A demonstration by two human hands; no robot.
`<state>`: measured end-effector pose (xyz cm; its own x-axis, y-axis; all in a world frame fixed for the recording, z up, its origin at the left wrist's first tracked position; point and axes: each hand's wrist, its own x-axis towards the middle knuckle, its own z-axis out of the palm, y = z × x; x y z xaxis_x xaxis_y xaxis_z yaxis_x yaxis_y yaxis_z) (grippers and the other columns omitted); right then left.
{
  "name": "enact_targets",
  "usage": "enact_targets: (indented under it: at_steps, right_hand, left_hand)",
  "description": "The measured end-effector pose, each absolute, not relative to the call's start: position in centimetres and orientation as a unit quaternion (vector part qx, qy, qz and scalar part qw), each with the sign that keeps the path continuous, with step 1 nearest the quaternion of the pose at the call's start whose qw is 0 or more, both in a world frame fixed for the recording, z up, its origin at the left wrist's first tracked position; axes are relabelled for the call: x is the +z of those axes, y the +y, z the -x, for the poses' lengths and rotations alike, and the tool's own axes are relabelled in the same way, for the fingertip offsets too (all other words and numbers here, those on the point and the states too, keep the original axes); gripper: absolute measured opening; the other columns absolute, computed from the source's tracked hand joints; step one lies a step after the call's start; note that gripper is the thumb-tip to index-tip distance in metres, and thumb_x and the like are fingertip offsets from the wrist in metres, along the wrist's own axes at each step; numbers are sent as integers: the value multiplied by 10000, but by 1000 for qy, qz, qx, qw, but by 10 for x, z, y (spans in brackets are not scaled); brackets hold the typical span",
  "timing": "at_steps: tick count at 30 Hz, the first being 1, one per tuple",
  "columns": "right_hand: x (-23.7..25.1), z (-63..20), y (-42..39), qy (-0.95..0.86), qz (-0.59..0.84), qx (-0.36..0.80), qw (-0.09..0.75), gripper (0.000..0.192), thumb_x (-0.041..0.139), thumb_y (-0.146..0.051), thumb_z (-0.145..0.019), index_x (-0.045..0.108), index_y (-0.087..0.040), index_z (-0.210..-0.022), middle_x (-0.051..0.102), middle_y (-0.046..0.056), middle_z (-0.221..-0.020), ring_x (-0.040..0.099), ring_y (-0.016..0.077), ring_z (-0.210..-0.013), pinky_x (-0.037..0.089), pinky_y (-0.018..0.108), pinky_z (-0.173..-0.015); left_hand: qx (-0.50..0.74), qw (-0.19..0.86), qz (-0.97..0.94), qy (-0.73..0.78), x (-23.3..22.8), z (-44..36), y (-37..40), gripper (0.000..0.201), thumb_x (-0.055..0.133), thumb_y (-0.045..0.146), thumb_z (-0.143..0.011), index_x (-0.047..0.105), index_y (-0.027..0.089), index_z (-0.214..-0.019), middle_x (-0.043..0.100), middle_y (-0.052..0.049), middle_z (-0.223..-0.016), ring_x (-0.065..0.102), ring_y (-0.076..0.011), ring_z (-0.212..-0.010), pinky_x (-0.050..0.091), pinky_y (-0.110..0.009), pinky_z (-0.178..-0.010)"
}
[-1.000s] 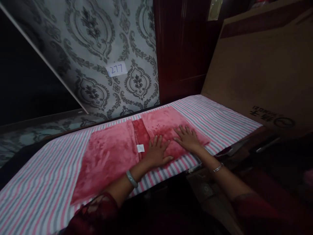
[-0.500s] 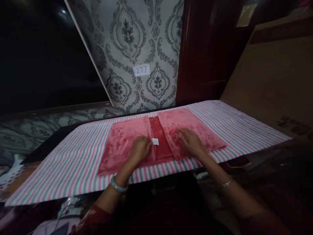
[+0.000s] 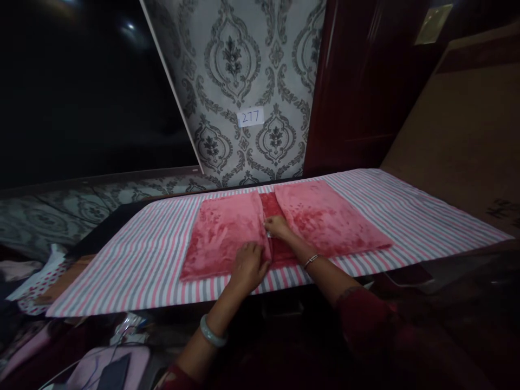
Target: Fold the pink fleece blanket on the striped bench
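Red cloth: the plush red cloth lies flat in the middle of the frame, on the striped cover of the bench. Its left and right parts are folded inward, and a darker strip shows between them.

Your left hand: your left hand rests at the lower middle of the frame, on the near edge of the left flap. The fingers are curled and pressed on the inner border of this flap; I cannot tell if they really pinch it. You wear a pale bangle on this wrist.

Your right hand: your right hand is just above the left one, near the centre of the frame, on the dark strip. The fingers are drawn together at the inner border of the left flap, beside a small white label. A thin bracelet is on the wrist.

Both hands: they are near to each other, but they do not touch.

Behind: a patterned grey wall panel with a white tag reading 277 is at the upper middle. A brown cardboard sheet stands at the right.

Lower left: a pink thing with a dark device on it.
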<state>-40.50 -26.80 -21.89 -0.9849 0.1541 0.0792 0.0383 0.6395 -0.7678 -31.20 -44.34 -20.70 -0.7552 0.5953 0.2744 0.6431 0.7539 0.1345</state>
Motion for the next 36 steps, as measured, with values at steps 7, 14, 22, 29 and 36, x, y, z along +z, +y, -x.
enact_targets:
  at_steps: [7,14,22,29,36]
  right_hand:
    - [-215,410,-286,-933,113,330,87,136,646,-251,-831,738,-157,-865,730,100,-868,653,201,-796,442,254,-655]
    - [-221,405,-283,-931,147,310,122,172,561,-218,-899,716,-161,-950,729,88,-928,647,180,-817,429,246,-671]
    - [-214,412,-271,-919,115,360,114,143,570,-214,-872,689,-172,-805,709,36,-817,618,147,-746,412,225,-636]
    - [-190,422,-284,-907,70,399,115,155,541,-226,-888,671,-160,-834,696,65,-825,621,173,-761,452,248,-688]
    - [-183,420,-283,-905,13,417,82,248,436,-213,-938,681,-172,-929,666,11,-721,605,139,-634,465,228,-622]
  left_hand:
    - [-143,143,347,-916,-218,321,-443,193,481,186,-952,668,180,-1000,660,-97,-999,564,-257,-980,454,-410,-857]
    - [-170,208,384,-883,-242,323,-436,260,532,98,-875,674,191,-1072,690,-94,-1104,570,-270,-1008,473,-423,-835]
    - [-463,167,317,-811,-243,327,-441,232,463,235,-952,693,203,-966,719,-79,-1000,635,-214,-977,489,-393,-910]
    - [-686,115,159,-701,-228,322,-450,320,549,464,-935,708,200,-1020,723,-64,-1052,643,-211,-1030,480,-362,-972]
    - [-672,105,176,-712,-228,325,-448,338,575,489,-910,719,195,-996,724,-72,-1049,638,-220,-1037,466,-379,-985]
